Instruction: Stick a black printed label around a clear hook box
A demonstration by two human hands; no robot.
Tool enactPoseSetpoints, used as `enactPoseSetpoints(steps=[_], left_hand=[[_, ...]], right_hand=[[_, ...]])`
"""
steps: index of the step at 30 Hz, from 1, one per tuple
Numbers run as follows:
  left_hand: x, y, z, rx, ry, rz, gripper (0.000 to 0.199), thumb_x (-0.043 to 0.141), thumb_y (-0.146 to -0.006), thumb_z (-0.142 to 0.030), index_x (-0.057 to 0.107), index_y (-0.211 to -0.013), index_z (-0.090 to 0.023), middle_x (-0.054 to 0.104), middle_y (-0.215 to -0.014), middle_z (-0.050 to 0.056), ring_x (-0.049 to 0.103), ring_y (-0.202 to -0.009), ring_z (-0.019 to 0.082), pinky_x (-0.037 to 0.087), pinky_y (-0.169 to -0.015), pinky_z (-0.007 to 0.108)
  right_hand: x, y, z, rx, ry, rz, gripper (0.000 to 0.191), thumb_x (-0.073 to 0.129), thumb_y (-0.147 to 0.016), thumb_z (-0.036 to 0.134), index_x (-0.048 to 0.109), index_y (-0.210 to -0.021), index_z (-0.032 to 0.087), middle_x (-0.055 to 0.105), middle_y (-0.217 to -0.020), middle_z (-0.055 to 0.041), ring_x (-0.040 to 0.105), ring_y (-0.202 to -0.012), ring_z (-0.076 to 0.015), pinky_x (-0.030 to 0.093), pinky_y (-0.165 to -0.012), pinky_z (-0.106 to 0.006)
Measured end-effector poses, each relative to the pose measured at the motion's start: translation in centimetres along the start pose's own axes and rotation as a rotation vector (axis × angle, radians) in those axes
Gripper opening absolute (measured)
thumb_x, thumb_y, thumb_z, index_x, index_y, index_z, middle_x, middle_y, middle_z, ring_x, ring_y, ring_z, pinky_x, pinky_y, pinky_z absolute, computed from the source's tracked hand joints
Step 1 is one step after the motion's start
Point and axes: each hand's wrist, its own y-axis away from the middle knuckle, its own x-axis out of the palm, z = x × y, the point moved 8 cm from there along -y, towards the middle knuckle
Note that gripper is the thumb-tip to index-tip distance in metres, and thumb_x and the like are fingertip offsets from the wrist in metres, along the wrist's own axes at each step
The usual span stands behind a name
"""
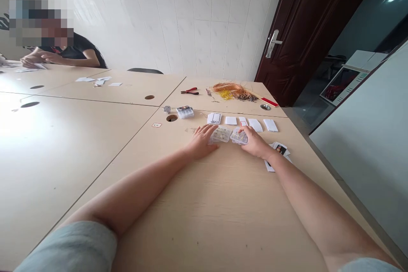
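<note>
My left hand (202,142) is around the left end of a clear plastic box (223,134), fingers over its far side and thumb at the near side. Small pale pieces show inside that box, too small to name. A second, smaller clear plastic box (238,137) is gripped by my right hand (254,143), thumb near, fingers on the far edge. The two boxes lie close together on the table. Just beyond them runs a row of white card stacks, one a card stack with a black outline (214,118).
Pliers (190,91), a bundle of copper-coloured strands (231,89) and another plastic box (185,111) lie farther back. Cards (280,148) are beside my right forearm. A cable hole (171,118) opens at left. Another person (83,51) sits at the far left.
</note>
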Motion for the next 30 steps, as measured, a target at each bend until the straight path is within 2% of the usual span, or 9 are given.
enactPoseSetpoints(steps=[6,11,17,24,30], left_hand=[[-0.8,-0.9,-1.5,0.047,0.01,0.075,0.039,0.064,-0.099,-0.035,0.06,-0.134,-0.02,0.058,-0.143,0.012,0.062,-0.122,0.029,0.054,-0.101,0.053],[-1.6,-2.9,-2.5,0.08,-0.017,0.202,0.039,0.065,-0.098,-0.034,0.06,-0.134,-0.019,0.06,-0.14,0.012,0.063,-0.119,0.029,0.056,-0.098,0.052],[-0.7,-5.0,-2.7,0.057,-0.069,0.376,0.037,0.065,-0.098,-0.034,0.061,-0.132,-0.019,0.062,-0.136,0.012,0.065,-0.115,0.027,0.057,-0.096,0.05],[-0.1,-4.9,-3.3,0.037,-0.164,0.501,0.037,0.065,-0.098,-0.034,0.06,-0.132,-0.018,0.063,-0.134,0.012,0.066,-0.113,0.027,0.058,-0.093,0.049],[-0.2,-4.8,-3.9,0.08,-0.221,0.55,0.04,0.065,-0.098,-0.034,0.059,-0.134,-0.018,0.061,-0.137,0.012,0.065,-0.117,0.028,0.057,-0.096,0.051]], right_hand=[[-0.6,0.8,1.7,-0.02,0.016,0.139,0.039,0.067,-0.096,0.036,0.062,-0.13,0.019,0.058,-0.143,-0.011,0.06,-0.126,-0.0289,0.052,-0.104,-0.054],[-1.0,1.0,2.4,0.006,0.012,0.151,0.041,0.065,-0.097,0.037,0.059,-0.134,0.021,0.059,-0.141,-0.0112,0.063,-0.121,-0.0275,0.055,-0.1,-0.051],[-0.7,1.2,1.9,0.02,0.051,0.158,0.04,0.065,-0.098,0.037,0.06,-0.134,0.021,0.059,-0.141,-0.011,0.062,-0.122,-0.0275,0.054,-0.102,-0.052],[-0.6,1.0,1.9,0.004,0.088,0.147,0.037,0.064,-0.098,0.036,0.061,-0.133,0.022,0.059,-0.142,-0.0108,0.062,-0.123,-0.0269,0.053,-0.103,-0.052],[-0.6,1.4,2.8,-0.057,0.068,0.199,0.04,0.065,-0.098,0.036,0.059,-0.134,0.022,0.058,-0.143,-0.011,0.061,-0.124,-0.0278,0.053,-0.103,-0.053]])
